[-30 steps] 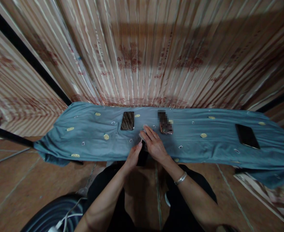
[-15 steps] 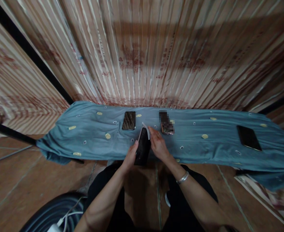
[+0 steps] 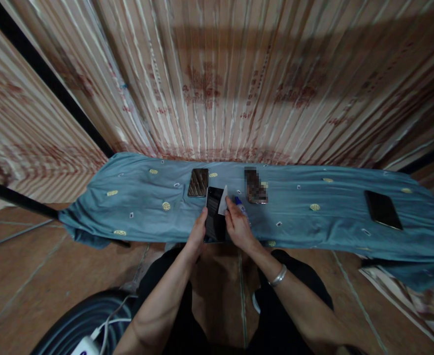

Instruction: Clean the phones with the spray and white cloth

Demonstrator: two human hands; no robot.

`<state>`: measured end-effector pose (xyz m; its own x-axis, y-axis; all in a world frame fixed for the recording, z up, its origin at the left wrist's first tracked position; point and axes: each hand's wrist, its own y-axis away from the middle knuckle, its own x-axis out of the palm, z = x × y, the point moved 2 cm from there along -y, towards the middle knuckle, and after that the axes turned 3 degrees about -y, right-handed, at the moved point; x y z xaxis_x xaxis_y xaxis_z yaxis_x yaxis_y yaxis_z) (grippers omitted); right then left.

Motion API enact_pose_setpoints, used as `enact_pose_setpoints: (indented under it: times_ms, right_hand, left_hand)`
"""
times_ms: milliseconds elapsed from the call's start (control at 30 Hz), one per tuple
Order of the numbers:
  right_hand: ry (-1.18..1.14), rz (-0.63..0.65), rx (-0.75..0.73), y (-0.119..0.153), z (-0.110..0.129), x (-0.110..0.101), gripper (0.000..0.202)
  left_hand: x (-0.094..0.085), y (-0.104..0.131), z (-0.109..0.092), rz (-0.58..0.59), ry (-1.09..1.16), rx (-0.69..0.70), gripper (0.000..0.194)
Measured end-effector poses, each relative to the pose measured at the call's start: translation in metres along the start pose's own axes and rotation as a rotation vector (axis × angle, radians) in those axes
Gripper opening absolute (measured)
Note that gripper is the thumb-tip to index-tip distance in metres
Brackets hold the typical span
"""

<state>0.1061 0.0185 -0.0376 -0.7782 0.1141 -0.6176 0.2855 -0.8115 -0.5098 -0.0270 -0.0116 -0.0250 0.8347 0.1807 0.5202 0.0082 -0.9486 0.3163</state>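
Note:
My left hand (image 3: 198, 229) grips a black smartphone (image 3: 215, 217) along its left side, with the thumb near the edge. The phone's dark glossy face is tilted up toward me. My right hand (image 3: 238, 226) is closed at the phone's upper right, pinching a thin white piece (image 3: 223, 200) that looks like paper or cloth. That white piece overlaps the phone's corner. Just beyond my right hand shows a blue-capped, marker-like tube (image 3: 238, 201), partly hidden by the hand. I cannot tell whether the hand touches it.
A dark phone (image 3: 198, 182) lies to the left and a partly blurred-out phone-like object (image 3: 255, 187) to the right. Another dark flat device (image 3: 383, 209) rests at far right. Blue patterned cloth (image 3: 146, 222) covers the bench. A white power strip (image 3: 85, 346) and cables sit low left.
The phone has turned from an edge-on pose to show its broad glossy face. My right hand has shifted slightly down and left, and the blue-capped tube now shows beside it.

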Motion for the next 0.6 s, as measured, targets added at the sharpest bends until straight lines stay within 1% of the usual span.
enact_pose_setpoints:
  times_ms: [167,300,467,600]
  right_hand:
    - [-0.041,0.034,-0.012,0.011,0.009,0.0,0.052]
    - [-0.064,0.093,-0.019,0.02,0.018,0.0,0.052]
    - [-0.088,0.144,-0.065,0.03,0.023,-0.002,0.051]
    - [-0.086,0.161,-0.112,0.036,0.025,-0.005,0.053]
  left_hand:
    - [0.002,0.001,-0.007,-0.055,0.064,-0.024,0.046]
    - [0.002,0.002,-0.013,-0.109,0.09,-0.032,0.048]
    - [0.0,0.003,-0.02,-0.135,0.103,-0.094,0.051]
    - [-0.001,0.003,-0.022,-0.129,0.122,-0.133,0.055]
